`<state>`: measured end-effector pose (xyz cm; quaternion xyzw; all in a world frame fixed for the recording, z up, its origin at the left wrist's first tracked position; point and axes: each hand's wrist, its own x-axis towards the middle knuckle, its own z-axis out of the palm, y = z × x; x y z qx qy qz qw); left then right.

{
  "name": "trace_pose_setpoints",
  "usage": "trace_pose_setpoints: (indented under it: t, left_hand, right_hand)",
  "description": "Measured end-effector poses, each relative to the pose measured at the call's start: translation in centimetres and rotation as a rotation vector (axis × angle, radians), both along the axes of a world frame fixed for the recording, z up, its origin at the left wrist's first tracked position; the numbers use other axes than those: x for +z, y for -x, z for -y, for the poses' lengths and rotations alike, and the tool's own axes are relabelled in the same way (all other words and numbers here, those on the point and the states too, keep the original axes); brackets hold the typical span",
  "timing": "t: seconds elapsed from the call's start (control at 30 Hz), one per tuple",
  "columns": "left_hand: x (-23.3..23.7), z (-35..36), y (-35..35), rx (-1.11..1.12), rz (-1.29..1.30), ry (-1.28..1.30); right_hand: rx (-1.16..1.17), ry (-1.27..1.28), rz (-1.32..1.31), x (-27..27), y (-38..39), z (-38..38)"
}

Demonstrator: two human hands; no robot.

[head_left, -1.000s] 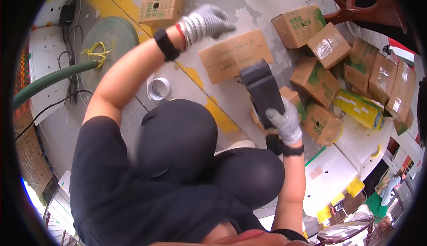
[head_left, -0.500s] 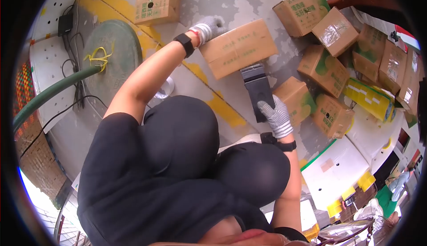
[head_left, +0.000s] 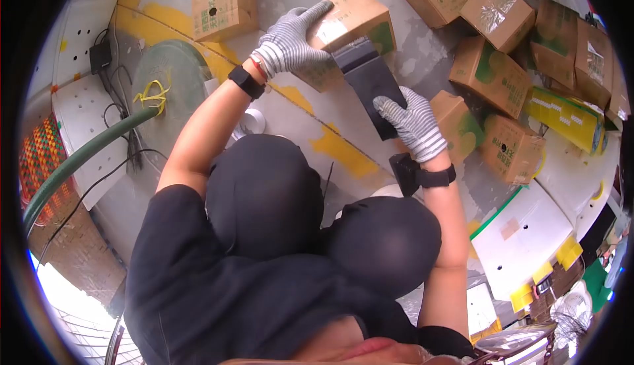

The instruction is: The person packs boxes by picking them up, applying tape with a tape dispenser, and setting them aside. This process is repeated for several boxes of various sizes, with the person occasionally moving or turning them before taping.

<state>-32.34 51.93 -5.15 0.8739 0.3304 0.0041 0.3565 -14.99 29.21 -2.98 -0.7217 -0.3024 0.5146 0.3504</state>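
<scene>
A cardboard box (head_left: 349, 16) with a shiny patch on its upper face sits on the floor ahead of me. My left hand (head_left: 290, 40), in a grey striped glove, grips its left side, fingers reaching over the upper face. My right hand (head_left: 413, 122), gloved alike, is closed around the lower part of a black oblong handheld tool (head_left: 368, 81). The tool's wide end lies against the near edge of the box and hides part of its front side. What kind of tool it is I cannot make out.
Another cardboard box (head_left: 224, 5) stands at the far left. Several boxes crowd the right, near a yellow package (head_left: 566, 119) and a white board (head_left: 522, 239). On the left are a round green base (head_left: 168, 68) with a pole and loose cables. A white roll (head_left: 253, 122) lies near my knee.
The box has been turned, showing a shiny upper face and green-printed side. My left hand has shifted onto it, and my right hand has raised and tilted the black tool.
</scene>
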Motion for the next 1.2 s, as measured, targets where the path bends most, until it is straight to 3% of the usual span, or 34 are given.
trace_pose_setpoints:
  t: [0.1,0.13,0.3,0.37,0.47,0.53,0.6,0.63,0.7,0.77,0.83,0.87,0.9,0.97,1.0,1.1,1.17,1.2]
  left_hand:
    - [0.3,-0.6,-0.1,-0.011,-0.044,-0.01]
    - [0.2,-0.6,-0.2,-0.031,-0.065,-0.031]
    - [1.0,-0.4,-0.4,-0.038,-0.113,-0.004]
    - [1.2,-0.5,-0.7,-0.047,-0.125,-0.007]
    - [1.4,0.5,-1.0,-0.076,-0.194,-0.098]
    - [2.6,1.8,-1.4,-0.127,-0.229,-0.107]
    - [3.8,4.0,-1.8,-0.147,-0.235,-0.207]
    - [3.5,5.7,-2.3,-0.127,-0.254,-0.335]
    - [2.4,7.9,-5.1,0.039,-0.332,-0.389]
    - [3.5,8.3,-6.0,0.003,-0.407,-0.27]
    - [6.0,7.2,-5.6,0.065,-0.376,-0.215]
    - [7.3,7.1,-5.3,0.082,-0.344,-0.13]
    - [8.8,6.9,-5.1,0.106,-0.347,-0.139]
    - [11.4,5.2,-4.0,0.416,-0.171,-0.038]
    - [10.5,3.4,-2.9,0.506,-0.055,0.082]
    - [7.8,-2.7,-0.3,0.569,0.45,0.626]
    - [6.2,-6.5,1.3,0.642,0.462,0.812]
    - [3.8,-8.6,2.2,0.644,0.09,0.364]
  right_hand:
    - [-0.095,-0.027,-0.224,2.3,-0.1,2.1]
    - [-0.052,0.088,-0.1,2.9,-0.2,2.6]
    - [0.05,0.109,0.066,3.9,-0.1,3.4]
    - [0.047,0.224,0.119,3.9,0.0,3.4]
    - [0.04,0.228,0.097,0.3,0.0,2.1]
    - [0.044,0.278,0.073,1.5,0.1,0.1]
    - [0.218,0.307,0.316,-3.4,-0.6,0.8]
    - [0.113,0.487,0.075,-0.7,-0.2,-0.7]
    - [0.252,0.329,0.299,-4.7,-1.1,0.0]
    - [0.109,0.42,0.264,-5.2,-1.6,0.0]
    - [-0.19,0.516,-0.285,0.1,-1.4,-2.2]
    - [-0.272,0.486,-0.375,-0.8,-1.8,-2.0]
    - [-0.248,0.477,-0.373,-1.6,-2.4,-1.8]
    - [-0.254,0.402,-0.357,-2.5,-3.2,-1.3]
    - [-0.237,0.346,-0.335,1.2,-3.5,-1.3]
    - [-0.12,0.122,-0.21,1.6,-7.8,0.3]
    - [-0.098,0.061,-0.09,2.5,-9.9,0.9]
    - [-0.109,0.093,-0.03,4.8,-9.9,1.1]
